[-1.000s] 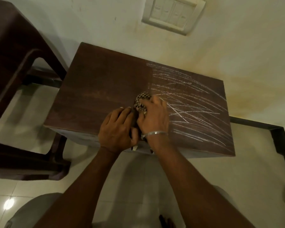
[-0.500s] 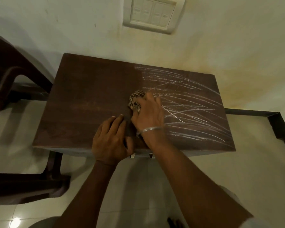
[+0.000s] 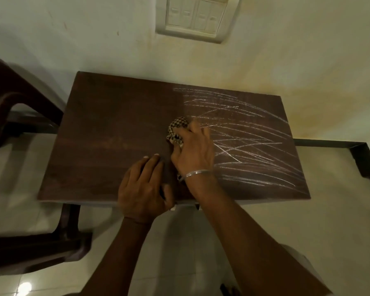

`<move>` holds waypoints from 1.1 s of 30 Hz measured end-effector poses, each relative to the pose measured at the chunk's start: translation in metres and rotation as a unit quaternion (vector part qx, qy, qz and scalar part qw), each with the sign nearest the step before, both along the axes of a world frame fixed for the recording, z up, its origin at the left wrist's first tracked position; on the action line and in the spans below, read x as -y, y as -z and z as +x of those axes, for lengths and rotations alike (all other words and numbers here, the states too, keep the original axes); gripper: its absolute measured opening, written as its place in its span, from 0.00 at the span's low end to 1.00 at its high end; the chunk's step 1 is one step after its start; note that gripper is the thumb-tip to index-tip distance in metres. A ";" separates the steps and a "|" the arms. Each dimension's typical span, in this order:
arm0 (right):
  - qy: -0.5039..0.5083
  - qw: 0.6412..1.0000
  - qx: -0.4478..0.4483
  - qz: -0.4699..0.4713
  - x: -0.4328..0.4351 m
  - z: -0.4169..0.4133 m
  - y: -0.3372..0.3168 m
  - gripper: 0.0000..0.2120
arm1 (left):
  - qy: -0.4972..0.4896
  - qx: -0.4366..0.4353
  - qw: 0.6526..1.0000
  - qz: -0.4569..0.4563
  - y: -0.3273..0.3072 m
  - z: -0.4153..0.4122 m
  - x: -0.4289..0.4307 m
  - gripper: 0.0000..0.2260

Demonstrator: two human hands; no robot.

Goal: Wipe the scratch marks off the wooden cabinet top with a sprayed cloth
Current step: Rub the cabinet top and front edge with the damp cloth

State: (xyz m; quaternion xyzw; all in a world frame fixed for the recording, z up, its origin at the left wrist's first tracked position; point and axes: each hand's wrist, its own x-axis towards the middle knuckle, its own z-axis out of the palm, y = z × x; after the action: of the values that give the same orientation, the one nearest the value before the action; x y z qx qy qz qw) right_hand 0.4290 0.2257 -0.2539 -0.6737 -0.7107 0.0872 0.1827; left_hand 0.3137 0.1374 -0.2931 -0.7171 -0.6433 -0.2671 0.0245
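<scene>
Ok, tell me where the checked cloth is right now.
In the head view, the checked cloth sits mid-cabinet top, bunched under the right hand, at the left edge of the scratch marks.

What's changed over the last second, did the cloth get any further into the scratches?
Barely. The right hand slid the checked cloth slightly away along the edge of the scratch marks; the left hand now lies a little apart from it. Grip on the cloth unchanged, left palm still flat, marks on the right half remain.
</scene>
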 end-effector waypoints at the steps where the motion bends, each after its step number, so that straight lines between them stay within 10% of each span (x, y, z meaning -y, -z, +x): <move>1: -0.001 1.000 -0.002 0.006 0.002 0.001 0.002 0.15 | -0.002 0.004 1.000 -0.001 0.000 0.000 0.000 0.21; 33: 0.022 0.997 0.071 -0.013 -0.111 -0.021 -0.007 0.20 | 0.002 0.015 1.000 0.025 -0.002 0.001 -0.001 0.20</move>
State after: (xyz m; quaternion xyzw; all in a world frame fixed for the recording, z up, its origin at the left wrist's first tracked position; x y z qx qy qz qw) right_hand 0.4076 0.3371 -0.2474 -0.6960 -0.7057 0.0447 0.1245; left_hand 0.3149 0.1380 -0.2909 -0.7133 -0.6354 -0.2941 0.0322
